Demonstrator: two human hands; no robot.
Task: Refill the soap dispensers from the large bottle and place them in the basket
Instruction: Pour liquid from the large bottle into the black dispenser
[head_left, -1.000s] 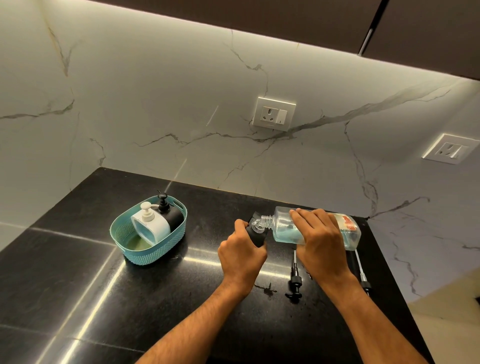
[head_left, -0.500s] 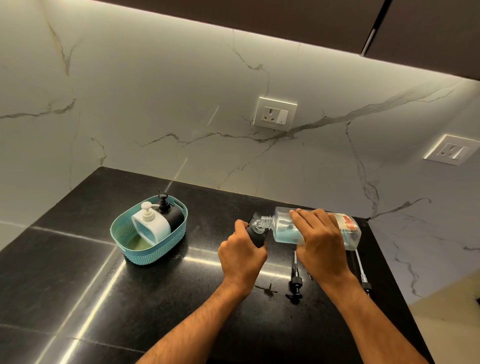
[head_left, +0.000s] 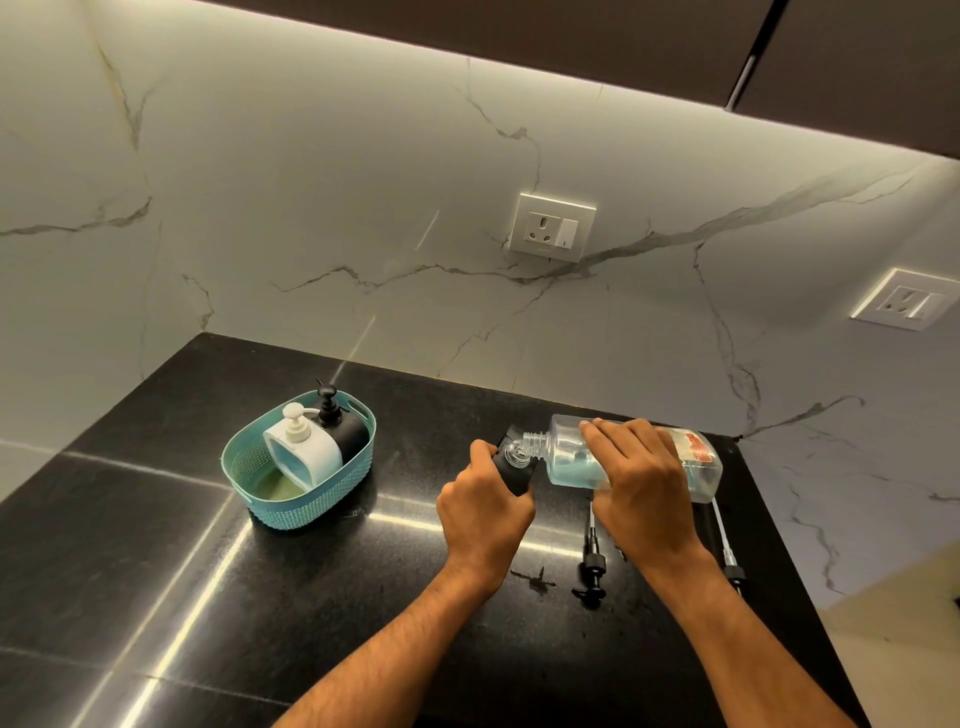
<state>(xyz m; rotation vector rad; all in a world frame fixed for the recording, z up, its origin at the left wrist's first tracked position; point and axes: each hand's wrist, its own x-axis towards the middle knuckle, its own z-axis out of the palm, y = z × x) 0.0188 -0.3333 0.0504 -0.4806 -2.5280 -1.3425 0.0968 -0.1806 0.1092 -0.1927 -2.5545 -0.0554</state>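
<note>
My right hand (head_left: 641, 486) grips the large clear bottle (head_left: 696, 467), tipped on its side with its open neck at the mouth of a black dispenser (head_left: 511, 470). Pale blue liquid lies in the bottle's lower side. My left hand (head_left: 483, 506) holds the black dispenser, tilted, on the black counter (head_left: 156, 571). A teal basket (head_left: 260, 491) stands at the left with a white dispenser (head_left: 311, 449) and another black dispenser (head_left: 345, 431) inside, both with pumps on.
Two loose pump heads lie on the counter: one black pump (head_left: 592, 566) in front of my right hand, another pump with a long tube (head_left: 727, 551) near the right edge. A small dark smear (head_left: 535, 579) marks the counter. Wall sockets sit on the marble backsplash.
</note>
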